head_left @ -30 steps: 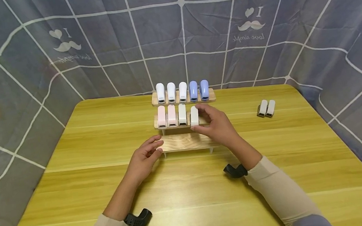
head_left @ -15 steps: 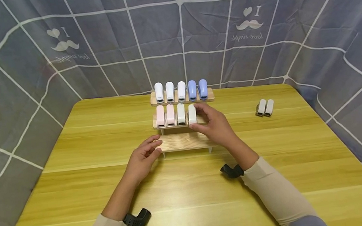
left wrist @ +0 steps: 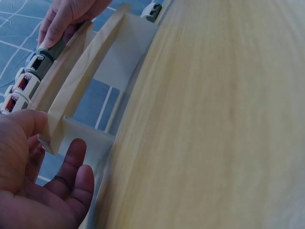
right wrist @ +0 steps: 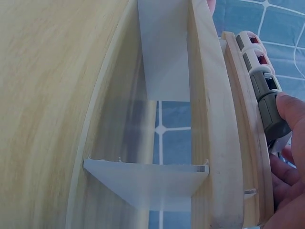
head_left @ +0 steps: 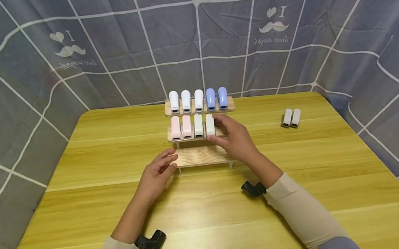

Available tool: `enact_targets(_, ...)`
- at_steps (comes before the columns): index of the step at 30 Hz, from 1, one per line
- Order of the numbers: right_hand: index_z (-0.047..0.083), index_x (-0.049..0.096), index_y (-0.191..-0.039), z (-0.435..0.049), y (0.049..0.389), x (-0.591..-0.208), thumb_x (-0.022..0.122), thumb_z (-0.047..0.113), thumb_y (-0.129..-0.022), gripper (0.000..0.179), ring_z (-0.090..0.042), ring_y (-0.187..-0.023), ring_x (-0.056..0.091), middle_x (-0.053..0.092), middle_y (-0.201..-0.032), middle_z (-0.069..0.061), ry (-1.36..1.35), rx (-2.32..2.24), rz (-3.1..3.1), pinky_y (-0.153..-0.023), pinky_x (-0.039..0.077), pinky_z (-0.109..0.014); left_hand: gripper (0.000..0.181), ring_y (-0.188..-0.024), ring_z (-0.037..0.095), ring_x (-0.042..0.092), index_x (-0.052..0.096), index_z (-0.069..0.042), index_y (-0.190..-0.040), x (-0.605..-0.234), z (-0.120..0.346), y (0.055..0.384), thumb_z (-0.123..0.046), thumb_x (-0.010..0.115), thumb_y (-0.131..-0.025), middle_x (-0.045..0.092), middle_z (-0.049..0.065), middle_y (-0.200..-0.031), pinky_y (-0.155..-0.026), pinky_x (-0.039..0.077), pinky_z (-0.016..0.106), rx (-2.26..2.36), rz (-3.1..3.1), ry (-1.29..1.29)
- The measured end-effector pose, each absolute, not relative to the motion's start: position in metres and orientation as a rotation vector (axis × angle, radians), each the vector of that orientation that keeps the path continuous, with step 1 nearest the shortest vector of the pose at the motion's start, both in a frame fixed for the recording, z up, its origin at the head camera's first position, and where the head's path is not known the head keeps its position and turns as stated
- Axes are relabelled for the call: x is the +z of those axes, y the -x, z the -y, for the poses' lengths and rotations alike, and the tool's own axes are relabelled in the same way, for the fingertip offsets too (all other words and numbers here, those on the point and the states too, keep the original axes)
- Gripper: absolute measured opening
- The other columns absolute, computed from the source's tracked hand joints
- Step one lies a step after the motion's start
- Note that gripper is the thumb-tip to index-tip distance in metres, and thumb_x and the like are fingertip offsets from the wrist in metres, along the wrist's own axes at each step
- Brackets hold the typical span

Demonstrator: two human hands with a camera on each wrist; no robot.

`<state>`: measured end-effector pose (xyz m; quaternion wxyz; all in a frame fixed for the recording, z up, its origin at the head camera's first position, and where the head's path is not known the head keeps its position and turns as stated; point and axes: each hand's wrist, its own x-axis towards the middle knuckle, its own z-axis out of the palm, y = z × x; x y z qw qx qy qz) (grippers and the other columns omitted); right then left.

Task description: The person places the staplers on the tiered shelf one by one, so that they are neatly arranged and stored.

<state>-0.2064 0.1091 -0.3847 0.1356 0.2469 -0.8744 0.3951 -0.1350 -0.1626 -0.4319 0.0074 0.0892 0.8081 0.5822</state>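
Note:
A stepped wooden stand (head_left: 203,155) is in the middle of the table, bearing small staplers on its upper two tiers. My right hand (head_left: 235,139) grips a pale green-white stapler (head_left: 210,125) on the middle tier, thumb at its front end and fingers behind. Left of it, close by, is a similar pale stapler (head_left: 198,125), then two pink staplers (head_left: 186,126). In the right wrist view the gripped stapler shows a grey underside (right wrist: 272,114). My left hand (head_left: 157,178) holds the left end of the lowest tier, thumb at the front corner; its lower fingers hang free.
Three white staplers (head_left: 186,100) and two blue staplers (head_left: 222,97) line the top tier. Two more pale staplers (head_left: 295,118) lie on the table (head_left: 334,159) at the right. A grey checked curtain (head_left: 171,34) surrounds the table's back and sides.
My right hand has moved the pale stapler slightly left, closer to its pale neighbour on the middle tier, and it now stands straighter in the row. My left hand stays at the stand's end.

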Motion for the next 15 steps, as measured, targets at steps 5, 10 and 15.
enact_targets(5,0.007,0.051,-0.142,-0.1085,0.2058,-0.3849,0.08,0.026,-0.087,0.065,-0.024,-0.118,0.059,0.063,-0.128,-0.009,-0.706,1.12,2.531,-0.1,0.044,-0.045,0.031,-0.132,0.023,0.047,0.066,-0.003,-0.128,-0.4335,0.1625,0.1362,-0.015,0.062,-0.1,0.051,0.0,-0.146,-0.093,0.043,0.019,1.842,-2.512,-0.3)
enact_targets(10,0.006,0.051,-0.142,-0.1073,0.2063,-0.3869,0.08,0.026,-0.087,0.065,-0.024,-0.117,0.06,0.064,-0.127,-0.009,-0.721,1.094,2.496,-0.099,0.045,-0.044,0.032,-0.133,0.024,0.047,0.065,-0.001,-0.129,-0.4328,0.1624,0.1356,-0.014,0.062,-0.1,0.05,0.003,-0.147,-0.093,0.043,0.019,1.861,-2.502,-0.306)
enact_targets(15,0.005,0.052,-0.141,-0.1059,0.2073,-0.388,0.08,0.025,-0.087,0.065,-0.025,-0.115,0.061,0.065,-0.125,-0.01,-0.737,1.089,2.47,-0.098,0.046,-0.045,0.032,-0.133,0.024,0.047,0.066,-0.001,-0.129,-0.432,0.1624,0.1357,-0.015,0.062,-0.1,0.05,0.002,-0.147,-0.094,0.043,0.02,1.856,-2.504,-0.298)
